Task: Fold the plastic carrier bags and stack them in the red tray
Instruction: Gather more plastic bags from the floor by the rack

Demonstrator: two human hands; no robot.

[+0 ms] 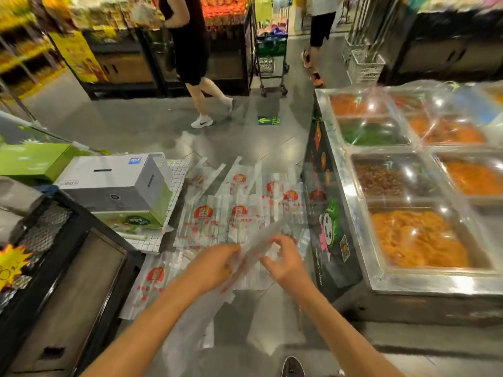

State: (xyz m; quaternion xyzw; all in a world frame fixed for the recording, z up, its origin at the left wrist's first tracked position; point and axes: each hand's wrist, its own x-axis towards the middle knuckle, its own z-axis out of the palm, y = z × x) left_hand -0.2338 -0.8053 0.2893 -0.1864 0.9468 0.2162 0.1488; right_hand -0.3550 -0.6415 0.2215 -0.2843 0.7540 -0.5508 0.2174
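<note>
Step in hand: one plastic carrier bag [261,240] is held up between both hands above the floor [152,123], and a fold appears to be in progress, judged from the creased strip between the fingers.
Left hand [215,263]: its fingers are curled onto the near, lower end of the held bag, which is gripped there.
Right hand [284,261]: the upper part of the same bag is pinched between thumb and fingertips; the exact pinch is blurred.
Other bags: a loose spread of flat bags [231,210] with red print is laid on the floor, between the stacked boxes [114,186] on the left and the food counter [408,191] on the right.
Red tray: none is seen in this view, so the stacking place cannot be told.
Progress: judged early, since many bags are still unfolded on the floor.
Next move: the fold is likely to need tightening and flattening, then the tray must be found before the bag is set down.
Risk: the thin film may spring open if one grip is loosened.
Surroundings: two people are seen walking in the aisle beyond, and a shoe [292,367] is visible at the bottom edge.
</note>
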